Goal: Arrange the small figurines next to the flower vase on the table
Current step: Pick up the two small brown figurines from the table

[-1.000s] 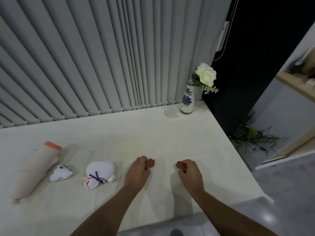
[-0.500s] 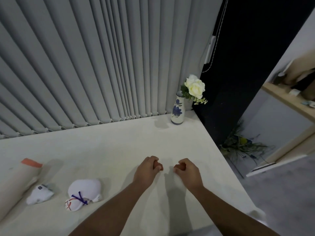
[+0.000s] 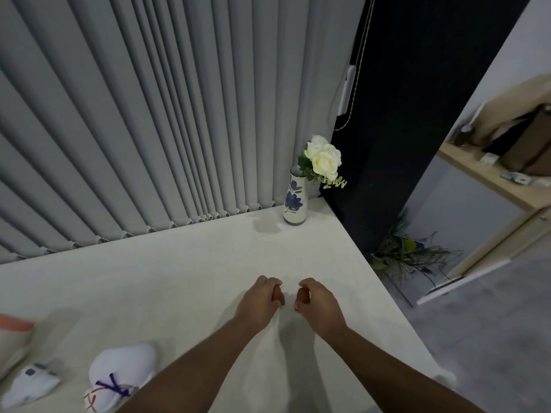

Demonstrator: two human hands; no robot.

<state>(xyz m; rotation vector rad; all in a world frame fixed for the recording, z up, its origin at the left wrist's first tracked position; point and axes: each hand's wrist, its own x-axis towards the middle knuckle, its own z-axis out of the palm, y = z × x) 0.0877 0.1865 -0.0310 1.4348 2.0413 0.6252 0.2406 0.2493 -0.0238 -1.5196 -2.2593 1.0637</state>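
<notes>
A white vase with blue flowers painted on it (image 3: 294, 201) holds pale roses and stands at the table's far right corner. My left hand (image 3: 259, 299) is closed around a small reddish-brown figurine (image 3: 279, 297), which peeks out by the fingertips. My right hand (image 3: 320, 302) is closed around a second small reddish-brown figurine (image 3: 301, 295). Both hands hover close together over the middle of the white table (image 3: 179, 278), well short of the vase. Most of each figurine is hidden inside the fist.
A white cloth pouch with a purple tie (image 3: 119, 374) and a smaller white pouch (image 3: 29, 383) lie at the near left, next to a beige roll with an orange end (image 3: 13, 332). Grey vertical blinds (image 3: 149, 114) back the table. Its right edge drops to the floor.
Both hands have moved forward toward the vase and closer together, each still holding its figurine. The view has shifted right, pushing the pouches toward the lower left.
</notes>
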